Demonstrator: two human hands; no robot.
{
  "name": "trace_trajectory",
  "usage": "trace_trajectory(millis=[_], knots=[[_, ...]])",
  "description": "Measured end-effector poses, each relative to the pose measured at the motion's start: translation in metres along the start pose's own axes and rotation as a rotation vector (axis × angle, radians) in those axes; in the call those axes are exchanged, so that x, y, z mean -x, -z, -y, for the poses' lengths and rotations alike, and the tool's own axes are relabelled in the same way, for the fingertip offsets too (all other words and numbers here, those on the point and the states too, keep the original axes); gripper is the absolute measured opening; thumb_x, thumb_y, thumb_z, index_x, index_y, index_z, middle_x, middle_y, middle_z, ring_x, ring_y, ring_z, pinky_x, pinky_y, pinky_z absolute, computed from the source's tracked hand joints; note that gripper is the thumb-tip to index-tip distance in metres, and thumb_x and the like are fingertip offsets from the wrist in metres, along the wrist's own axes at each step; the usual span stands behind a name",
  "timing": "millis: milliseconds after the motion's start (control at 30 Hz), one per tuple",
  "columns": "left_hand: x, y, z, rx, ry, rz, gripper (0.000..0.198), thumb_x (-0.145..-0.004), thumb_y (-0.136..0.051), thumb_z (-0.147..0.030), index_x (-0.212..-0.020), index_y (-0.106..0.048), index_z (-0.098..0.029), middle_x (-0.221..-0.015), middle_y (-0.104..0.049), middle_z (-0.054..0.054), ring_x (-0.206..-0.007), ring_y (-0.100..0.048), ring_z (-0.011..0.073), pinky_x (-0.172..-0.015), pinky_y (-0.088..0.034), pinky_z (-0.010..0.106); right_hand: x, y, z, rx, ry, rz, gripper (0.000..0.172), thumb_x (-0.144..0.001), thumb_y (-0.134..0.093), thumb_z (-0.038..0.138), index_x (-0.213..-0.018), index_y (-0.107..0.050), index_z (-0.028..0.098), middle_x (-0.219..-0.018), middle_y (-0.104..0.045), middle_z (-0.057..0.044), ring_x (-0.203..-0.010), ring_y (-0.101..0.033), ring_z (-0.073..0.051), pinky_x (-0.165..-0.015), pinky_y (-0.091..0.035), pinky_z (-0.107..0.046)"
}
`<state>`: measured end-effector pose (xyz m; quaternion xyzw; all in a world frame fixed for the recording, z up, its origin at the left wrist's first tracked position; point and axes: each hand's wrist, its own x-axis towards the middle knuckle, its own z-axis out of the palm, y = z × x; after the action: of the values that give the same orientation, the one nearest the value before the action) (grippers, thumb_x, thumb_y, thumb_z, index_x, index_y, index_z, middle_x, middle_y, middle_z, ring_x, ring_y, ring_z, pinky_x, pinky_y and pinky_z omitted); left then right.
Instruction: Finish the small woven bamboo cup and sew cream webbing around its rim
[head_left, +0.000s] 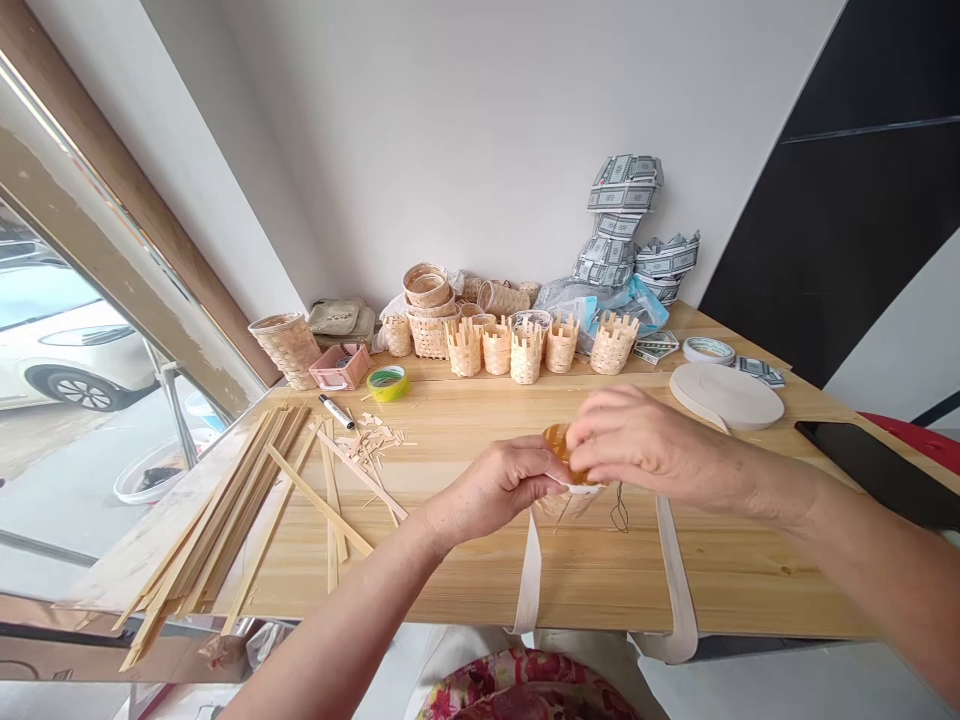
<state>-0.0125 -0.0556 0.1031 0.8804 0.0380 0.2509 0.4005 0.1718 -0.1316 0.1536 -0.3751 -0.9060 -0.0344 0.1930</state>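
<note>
A small woven basket [571,502] is between my two hands above the table, its amber-coloured inside [556,440] facing me. My left hand [517,475] pinches the basket's rim at the left, where a white fabric band lies along the edge. Over the opening, my right hand [637,440] is closed with its fingertips bunched at the rim; what they pinch is hidden. A dark thread [619,512] hangs in a loose loop at the basket's right side. White ribbon [529,575] runs down from the basket over the table's front edge, with another length [675,580] further right.
Thin wood strips [225,510] lie at the left, some past the table edge. Several small woven baskets [526,355] line the back. A ribbon roll [726,395] and black phone [874,470] lie right. Green-yellow tape [388,383] and a marker [336,411] lie left of centre.
</note>
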Motion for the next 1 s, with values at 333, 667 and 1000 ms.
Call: trace_trajectory(millis=[333, 667, 1000], knots=[[-0.003, -0.002, 0.007, 0.040, 0.126, -0.229, 0.017, -0.080, -0.053, -0.023, -0.069, -0.061, -0.014, -0.063, -0.050, 0.001, -0.063, -0.050, 0.0124, -0.058, -0.041, 0.021, 0.003, -0.037, 0.020, 0.365, -0.026, -0.147, 0.027, -0.084, -0.038, 0.006, -0.069, -0.058, 0.016, -0.067, -0.051, -0.002, -0.066, -0.042, -0.014, -0.063, -0.034, -0.030], [0.001, -0.015, 0.015, -0.102, 0.090, -0.342, 0.015, -0.080, -0.050, -0.016, -0.073, -0.063, -0.013, -0.067, -0.055, 0.004, -0.064, -0.053, 0.0146, -0.060, -0.042, 0.025, -0.010, -0.049, 0.074, 0.148, 0.125, -0.266, 0.024, -0.076, -0.041, 0.004, -0.058, -0.049, 0.017, -0.062, -0.046, 0.001, -0.057, -0.038, -0.012, -0.052, -0.031, -0.027], [0.012, -0.015, 0.020, -0.222, 0.058, -0.528, 0.019, -0.082, -0.048, -0.016, -0.089, -0.066, -0.018, -0.071, -0.056, 0.003, -0.065, -0.054, 0.0131, -0.058, -0.044, 0.023, 0.021, -0.059, 0.067, -0.275, -0.326, -0.408, 0.014, -0.086, -0.040, 0.012, -0.083, -0.052, 0.020, -0.058, -0.045, 0.004, -0.049, -0.042, -0.008, -0.047, -0.036, -0.018]])
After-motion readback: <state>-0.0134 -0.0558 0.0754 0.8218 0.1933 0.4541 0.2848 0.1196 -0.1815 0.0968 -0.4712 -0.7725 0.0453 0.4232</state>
